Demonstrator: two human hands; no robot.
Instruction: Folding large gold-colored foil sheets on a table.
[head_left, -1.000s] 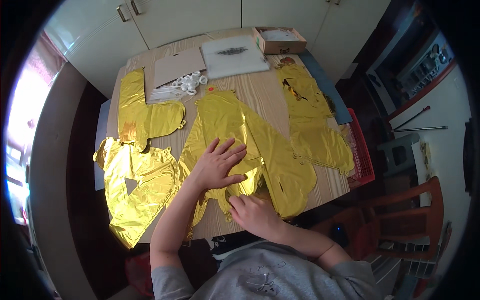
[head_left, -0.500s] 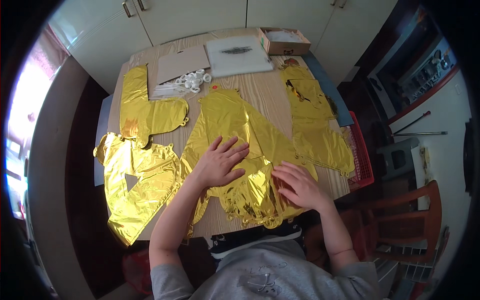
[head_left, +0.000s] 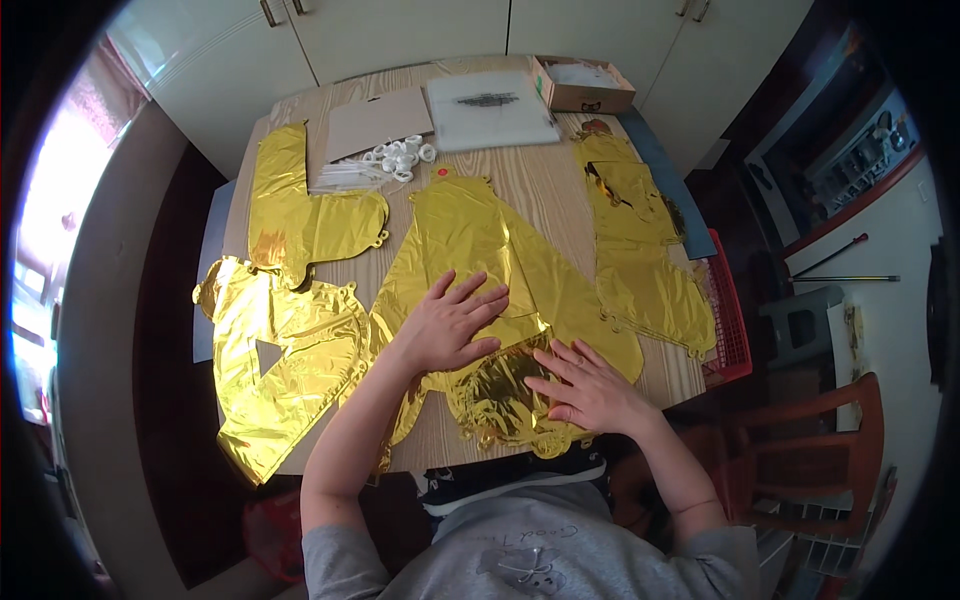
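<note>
Foil balloon, gold and flattened, lay on the wood-grain table. Left hand and right hand lay palm-down over it, fingers spread. White rings lay beyond.

Home interior, pale cupboards, wooden chair, bright window

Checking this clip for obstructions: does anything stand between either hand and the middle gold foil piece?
Nothing visible does: the left hand is spread over the middle gold foil piece, the right hand over its near right part, and no other object shows between. How firmly either presses cannot be told.
</note>
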